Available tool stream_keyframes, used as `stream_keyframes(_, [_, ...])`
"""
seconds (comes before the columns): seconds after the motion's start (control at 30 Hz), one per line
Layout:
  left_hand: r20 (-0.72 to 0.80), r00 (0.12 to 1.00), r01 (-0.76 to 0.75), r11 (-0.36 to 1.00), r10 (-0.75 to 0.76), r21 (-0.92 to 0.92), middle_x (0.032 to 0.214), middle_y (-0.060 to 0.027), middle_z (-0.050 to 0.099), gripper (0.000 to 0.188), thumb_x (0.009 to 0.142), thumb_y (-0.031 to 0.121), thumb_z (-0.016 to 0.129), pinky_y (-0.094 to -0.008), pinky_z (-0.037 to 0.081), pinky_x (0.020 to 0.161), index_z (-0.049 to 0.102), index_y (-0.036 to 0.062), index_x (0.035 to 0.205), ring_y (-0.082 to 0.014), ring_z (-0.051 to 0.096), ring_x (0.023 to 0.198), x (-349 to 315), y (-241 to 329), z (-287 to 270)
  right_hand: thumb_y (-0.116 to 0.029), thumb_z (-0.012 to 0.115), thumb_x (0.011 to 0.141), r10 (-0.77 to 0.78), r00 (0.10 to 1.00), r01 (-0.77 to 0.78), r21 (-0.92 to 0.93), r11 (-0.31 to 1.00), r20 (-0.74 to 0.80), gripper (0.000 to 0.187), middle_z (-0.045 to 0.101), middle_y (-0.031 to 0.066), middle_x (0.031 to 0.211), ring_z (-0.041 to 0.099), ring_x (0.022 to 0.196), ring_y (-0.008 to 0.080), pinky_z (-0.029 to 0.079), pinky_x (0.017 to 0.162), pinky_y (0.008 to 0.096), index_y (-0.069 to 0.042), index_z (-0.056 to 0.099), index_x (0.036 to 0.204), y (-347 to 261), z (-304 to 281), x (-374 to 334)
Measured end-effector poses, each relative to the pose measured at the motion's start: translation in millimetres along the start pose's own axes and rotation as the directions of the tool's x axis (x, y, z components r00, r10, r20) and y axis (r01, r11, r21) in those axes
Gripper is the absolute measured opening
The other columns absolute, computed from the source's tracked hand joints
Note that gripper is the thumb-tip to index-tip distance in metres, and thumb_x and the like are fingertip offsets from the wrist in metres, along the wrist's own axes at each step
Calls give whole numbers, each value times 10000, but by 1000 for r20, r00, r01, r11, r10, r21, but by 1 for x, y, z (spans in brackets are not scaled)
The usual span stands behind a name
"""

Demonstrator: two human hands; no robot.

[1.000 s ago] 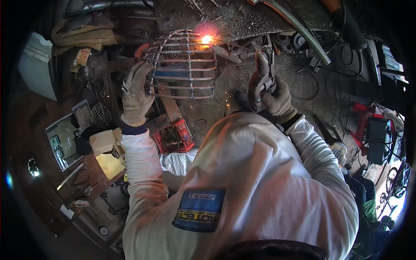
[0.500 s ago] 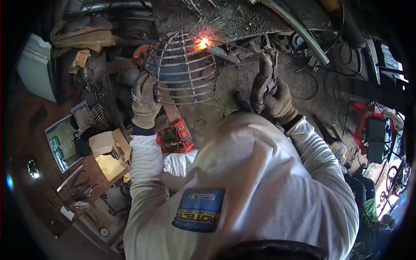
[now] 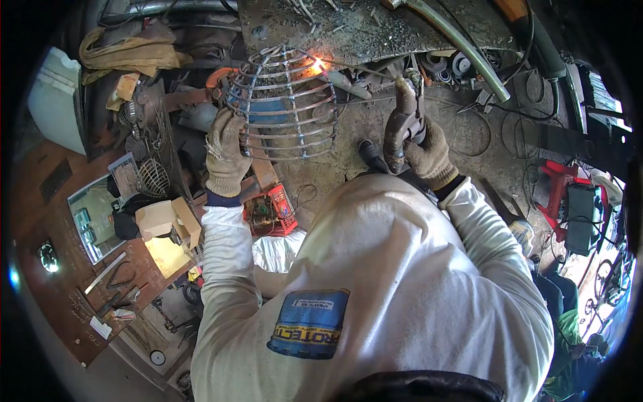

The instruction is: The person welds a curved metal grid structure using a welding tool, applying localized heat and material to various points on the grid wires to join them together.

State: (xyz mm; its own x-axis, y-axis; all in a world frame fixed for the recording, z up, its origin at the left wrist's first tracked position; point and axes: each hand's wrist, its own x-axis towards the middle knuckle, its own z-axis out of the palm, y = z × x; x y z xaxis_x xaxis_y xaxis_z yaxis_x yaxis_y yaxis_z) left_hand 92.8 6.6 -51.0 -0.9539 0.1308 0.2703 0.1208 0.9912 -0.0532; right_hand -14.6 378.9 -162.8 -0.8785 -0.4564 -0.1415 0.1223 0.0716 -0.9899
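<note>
My left hand (image 3: 228, 147), in a knitted work glove, closes on the left side of a rounded metal cage (image 3: 292, 106) made of curved bars and hoops. My right hand (image 3: 429, 157), gloved too, is wrapped round a worn brown welding electrode holder (image 3: 404, 115). A thin electrode (image 3: 365, 70) runs leftward from the holder's jaws to the cage's upper right. Where its tip meets the bars, a bright orange welding glow (image 3: 317, 66) hides the exact contact. The fingers on the far side of both grips are partly hidden.
A workbench (image 3: 375, 33) littered with metal scraps lies beyond the cage. Below it stands a red crate (image 3: 284, 209). At left, a brown board (image 3: 50, 221) holds an open cardboard box (image 3: 167, 221) and tools. Cables (image 3: 469, 151) curl on the floor at right, near a red stand (image 3: 557, 191).
The whole view has shifted slightly. The electrode holder has tipped a little and come slightly left; the glow stays at the cage's upper right, and both hands keep their grips.
</note>
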Motion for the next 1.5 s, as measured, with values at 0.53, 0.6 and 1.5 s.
stream_keyframes(0.53, [-35,999,-12,999,11,-38,1264,-166,544,535,745,19,698,-435,482,967,528,104,1245,-359,541,1186,-1,2,-1,-202,714,756,51,996,-74,339,938,76,361,675,94,897,643,817,179,513,764,318,-22,620,1055,13,7,6])
stream_keyframes(0.6, [-37,999,3,997,-6,-72,1282,-153,543,577,740,61,730,-426,476,990,526,119,1276,-342,525,1225,-4,2,-1,-197,709,761,82,991,-124,480,868,108,337,667,77,881,628,789,160,511,744,310,-28,617,1038,17,9,6])
stream_keyframes(1.5, [12,1000,11,999,-11,-31,1260,-134,528,596,678,62,788,-443,467,991,547,135,1218,-354,523,1206,3,-4,-4,-229,698,735,-80,997,80,-4,997,-1,420,709,143,939,692,886,245,519,792,347,-14,643,1092,-3,6,12])
